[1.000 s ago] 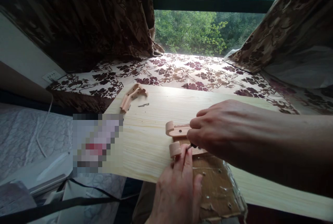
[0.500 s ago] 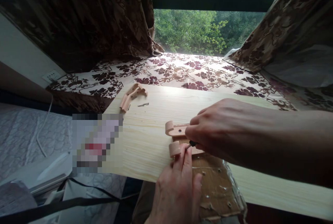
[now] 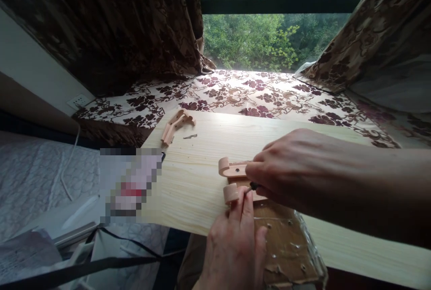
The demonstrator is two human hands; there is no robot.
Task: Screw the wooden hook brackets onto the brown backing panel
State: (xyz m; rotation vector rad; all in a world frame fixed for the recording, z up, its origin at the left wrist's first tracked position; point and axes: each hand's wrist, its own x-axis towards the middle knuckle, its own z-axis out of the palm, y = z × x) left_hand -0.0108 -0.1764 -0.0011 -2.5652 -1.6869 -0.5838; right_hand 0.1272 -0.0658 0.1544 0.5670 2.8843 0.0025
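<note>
My right hand [image 3: 292, 169] is closed around a screwdriver [image 3: 252, 186], mostly hidden in the fist; a dark collar and a short length of metal shaft show. Its tip reaches down at the nearer wooden hook [image 3: 230, 194]. My left hand [image 3: 232, 245] presses that hook with its index and middle fingers on either side of the shaft, thumb apart. Just behind lies a second wooden hook [image 3: 232, 169] with a dark screw head in it, partly covered by my right hand. Both hooks rest on a worn, taped piece of cardboard [image 3: 283, 245].
On the pale wooden board [image 3: 191, 173], more curved wooden hooks [image 3: 177, 125] lie at the far left, beside small loose screws [image 3: 190, 136]. A blurred-out object [image 3: 138, 182] sits at the left edge. Behind are a flowered cloth [image 3: 235, 90], curtains and a window.
The whole view has shifted slightly, so things appear a little further right. Both hands keep nearly the same pose on the hook and screwdriver.
</note>
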